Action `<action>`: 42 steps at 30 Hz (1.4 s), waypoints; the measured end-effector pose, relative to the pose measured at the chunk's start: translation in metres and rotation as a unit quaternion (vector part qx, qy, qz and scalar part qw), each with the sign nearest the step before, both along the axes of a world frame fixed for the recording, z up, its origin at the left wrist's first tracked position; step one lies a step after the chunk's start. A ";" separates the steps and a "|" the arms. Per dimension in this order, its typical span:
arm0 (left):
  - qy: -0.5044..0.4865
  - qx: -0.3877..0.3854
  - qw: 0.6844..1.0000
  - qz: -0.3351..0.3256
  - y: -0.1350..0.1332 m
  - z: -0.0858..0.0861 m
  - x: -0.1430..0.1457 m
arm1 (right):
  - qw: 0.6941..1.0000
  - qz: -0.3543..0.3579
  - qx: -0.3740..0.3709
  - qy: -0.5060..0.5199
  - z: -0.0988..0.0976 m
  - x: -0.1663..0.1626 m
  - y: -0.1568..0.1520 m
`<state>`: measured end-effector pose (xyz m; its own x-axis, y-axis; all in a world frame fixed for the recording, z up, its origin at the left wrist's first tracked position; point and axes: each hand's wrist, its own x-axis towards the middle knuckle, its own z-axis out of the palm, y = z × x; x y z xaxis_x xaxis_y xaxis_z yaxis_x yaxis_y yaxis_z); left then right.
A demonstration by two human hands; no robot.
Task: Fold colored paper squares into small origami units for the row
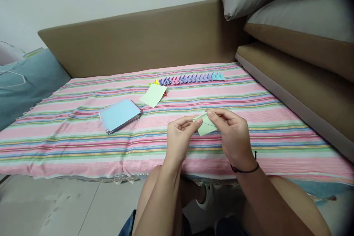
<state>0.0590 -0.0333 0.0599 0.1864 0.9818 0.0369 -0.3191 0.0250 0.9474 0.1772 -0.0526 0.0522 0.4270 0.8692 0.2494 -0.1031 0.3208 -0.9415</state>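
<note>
In the head view, 2 bare hands work over a striped cloth [83,147]. The left hand [177,138] has its fingers pinched on the left corner of 1 folded green paper [207,128]; the right hand [235,131] has its fingers clamped on the paper's upper right part. The paper is held up between them, a crease line crossing it. 1 dark bracelet [246,171] circles the right wrist.

To the left lies 1 stack [121,113], a light blue sheet on top; its sheets are too tight to count. Near it, 1 loose green sheet [153,96] partly covers the yellow left end of 1 row [192,78] of folded pieces, purple, pink and light blue, too small to count surely.
</note>
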 end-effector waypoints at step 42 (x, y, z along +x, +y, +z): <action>0.128 0.022 0.991 0.015 0.010 -0.009 -0.011 | 0.976 0.170 -0.058 -0.121 -0.011 0.018 0.010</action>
